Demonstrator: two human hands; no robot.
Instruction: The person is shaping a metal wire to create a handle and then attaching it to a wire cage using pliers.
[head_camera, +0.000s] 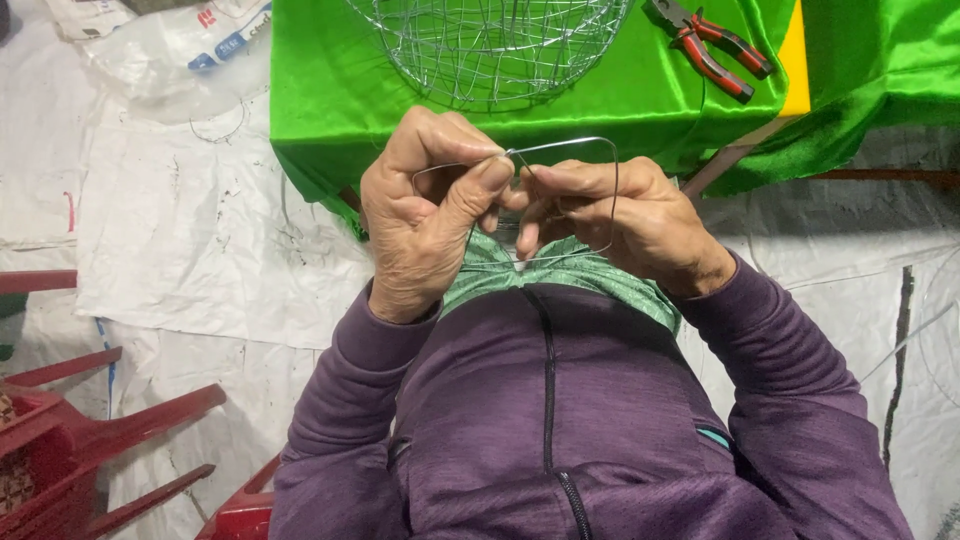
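Both hands were raised in front of the chest, close together, fingertips meeting. Left hand (425, 215) sat back-up, thumb pressed across toward the right hand, fingers curled under and pinched shut. Right hand (625, 220) lay just beside it, back toward the camera, index and thumb pinched at the point where the two hands touched, other fingers curled beneath. Wrists bent inward. Forearms in purple sleeves angled in from both sides, elbows out and low.
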